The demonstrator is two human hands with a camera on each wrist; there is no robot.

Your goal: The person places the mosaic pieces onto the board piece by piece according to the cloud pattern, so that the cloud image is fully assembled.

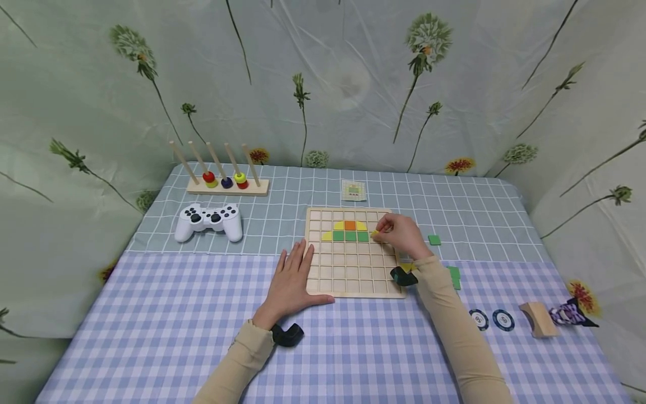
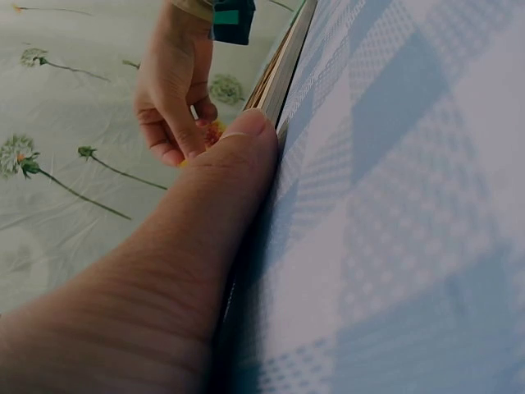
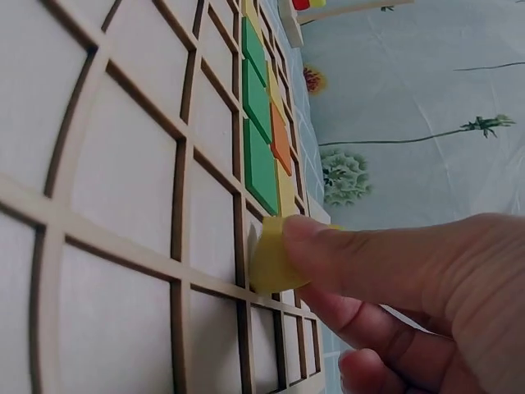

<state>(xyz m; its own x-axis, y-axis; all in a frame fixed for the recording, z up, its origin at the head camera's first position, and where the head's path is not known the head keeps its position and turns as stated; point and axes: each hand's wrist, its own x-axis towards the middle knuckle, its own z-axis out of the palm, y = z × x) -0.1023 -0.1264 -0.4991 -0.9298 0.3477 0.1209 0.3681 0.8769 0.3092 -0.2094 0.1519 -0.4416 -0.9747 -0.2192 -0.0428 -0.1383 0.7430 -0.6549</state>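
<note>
A wooden grid board (image 1: 348, 280) lies in the middle of the table. Green tiles (image 1: 350, 236), yellow tiles and an orange tile (image 1: 350, 225) fill cells near its top. My right hand (image 1: 401, 235) pinches a yellow tile (image 3: 271, 261) between thumb and finger, right of the green row (image 3: 259, 160). My left hand (image 1: 292, 278) lies flat with straight fingers on the board's left edge; its thumb (image 2: 221, 205) runs along the board's front edge (image 2: 283, 70).
Loose green tiles (image 1: 434, 240) lie right of the board. A white game controller (image 1: 208, 221) and a peg stand with rings (image 1: 227, 182) are at the back left. A pattern card (image 1: 353, 190) lies behind the board. Two poker chips (image 1: 490, 320) and a wooden block (image 1: 537, 318) sit front right.
</note>
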